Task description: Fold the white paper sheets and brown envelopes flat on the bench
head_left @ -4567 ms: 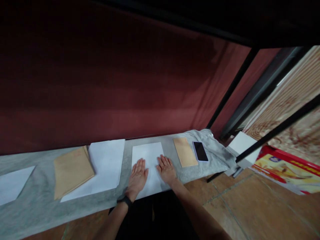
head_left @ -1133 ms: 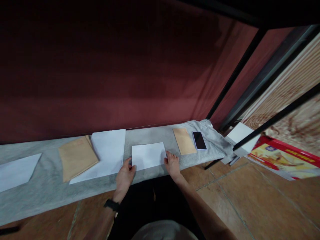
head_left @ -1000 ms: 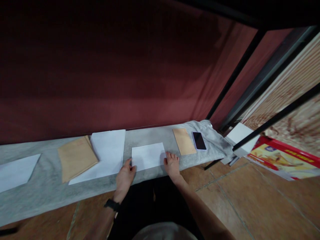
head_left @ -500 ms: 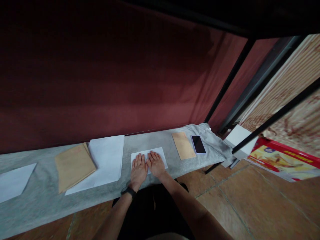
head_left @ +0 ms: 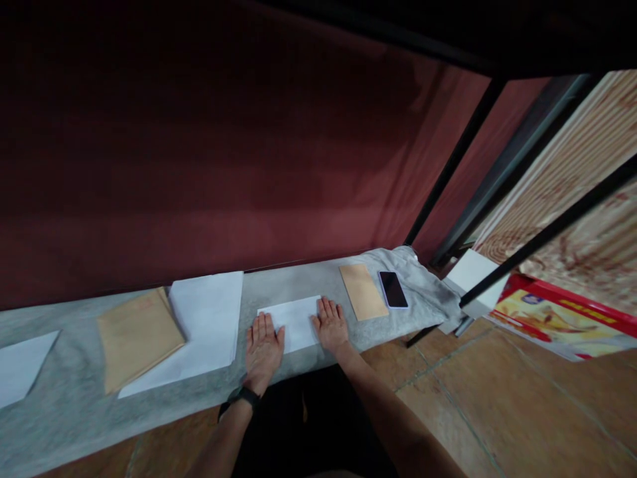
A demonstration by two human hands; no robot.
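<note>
1 sheet (head_left: 299,324) partly under 2 hands (head_left: 265,348) (head_left: 332,329)

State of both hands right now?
Left hand: open, resting on the left end of the white rectangular paper sheet.
Right hand: open, resting on its right end.

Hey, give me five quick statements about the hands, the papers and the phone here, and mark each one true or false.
1. The left hand and right hand lie at opposite sides of the small white sheet. True.
2. Both hands are clenched into fists. False: the fingers are extended.
3. The brown paper pile partly covers the larger white sheets. True.
4. The phone lies on top of the tan paper piece. False: the phone lies to its right, apart from it.
5. The grey cloth is wrinkled near the phone. True.
</note>
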